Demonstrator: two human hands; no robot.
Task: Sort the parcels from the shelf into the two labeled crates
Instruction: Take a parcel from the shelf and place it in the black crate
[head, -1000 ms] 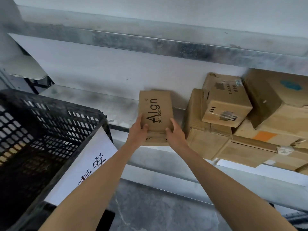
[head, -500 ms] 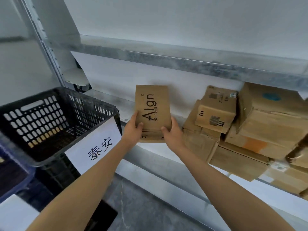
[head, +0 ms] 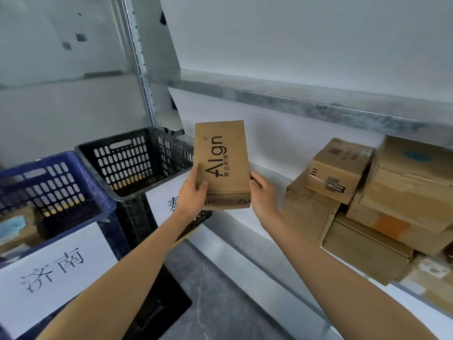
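Parcels [head: 18, 231] in blue crate [head: 52, 185], Align box [head: 221, 165] held near black crate [head: 130, 159]

The box [head: 221, 165] I hold is tan with black lettering; one crate [head: 137, 163] is black, the other [head: 56, 190] blue, both white-labelled.

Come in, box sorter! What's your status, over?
Left hand and right hand both gripping the Align box, held upright off the shelf. Black crate just left of it, blue crate beyond. Nothing seen between box and crates.
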